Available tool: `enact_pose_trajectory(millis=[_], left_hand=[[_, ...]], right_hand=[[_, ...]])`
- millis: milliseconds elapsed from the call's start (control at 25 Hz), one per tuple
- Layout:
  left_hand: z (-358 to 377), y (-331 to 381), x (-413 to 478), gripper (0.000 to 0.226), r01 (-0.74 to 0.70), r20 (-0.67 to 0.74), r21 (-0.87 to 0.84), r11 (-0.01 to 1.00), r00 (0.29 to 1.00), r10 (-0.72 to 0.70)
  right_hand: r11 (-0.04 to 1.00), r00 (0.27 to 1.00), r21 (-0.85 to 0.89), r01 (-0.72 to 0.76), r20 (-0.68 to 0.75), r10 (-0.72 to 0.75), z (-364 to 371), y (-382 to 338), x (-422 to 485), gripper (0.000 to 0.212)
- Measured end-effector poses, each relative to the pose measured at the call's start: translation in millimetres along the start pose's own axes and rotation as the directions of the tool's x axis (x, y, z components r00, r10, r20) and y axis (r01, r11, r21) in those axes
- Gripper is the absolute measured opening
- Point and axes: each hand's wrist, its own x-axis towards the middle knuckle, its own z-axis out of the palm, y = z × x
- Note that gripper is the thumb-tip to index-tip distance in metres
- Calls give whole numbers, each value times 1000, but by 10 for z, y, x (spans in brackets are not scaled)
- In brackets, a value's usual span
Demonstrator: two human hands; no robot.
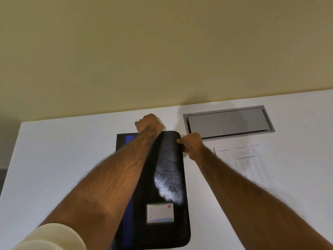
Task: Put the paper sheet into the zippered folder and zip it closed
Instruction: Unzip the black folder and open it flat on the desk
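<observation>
A black zippered folder (167, 177) with a blue spine stripe and a white label card lies lengthwise on the white table (63, 159). My left hand (150, 125) is closed over the folder's far edge. My right hand (191, 144) pinches the folder's far right corner, where the zipper runs; the zipper pull is hidden by the fingers. The printed paper sheet (246, 159) lies flat on the table to the right of the folder, partly under my right forearm.
A grey metal cable hatch (228, 121) is set into the table behind the paper. A beige wall (162, 51) rises right behind the table's far edge. The table's left edge runs at the far left.
</observation>
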Motion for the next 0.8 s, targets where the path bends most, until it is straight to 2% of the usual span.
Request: enact_pose_trajectory(millis=[160, 320, 400, 480, 640, 800], left_hand=[[87, 248, -132, 33, -129, 12, -50, 990, 992, 129], [166, 437, -223, 23, -296, 28, 26, 955, 955, 295], [243, 486, -262, 10, -375, 59, 76, 924, 927, 371], [312, 496, -273, 8, -434, 86, 115, 893, 900, 427], [311, 472, -200, 22, -471, 115, 76, 879, 880, 461], [294, 452, -123, 18, -461, 136, -9, 887, 879, 458]], right_hand=[[998, 1000, 66, -1, -2, 1, -11, -1, 0, 13], [988, 1000, 153, -16, -2, 17, -15, 26, 16, 18], [989, 1000, 144, -17, -12, 19, -17, 28, 31, 21], [994, 999, 103, -26, -28, 29, -24, 31, 62, 23], [973, 997, 222, -63, -28, 71, -6, 52, 106, 23], [957, 1000, 288, -20, -14, 25, 8, 58, 129, 28]])
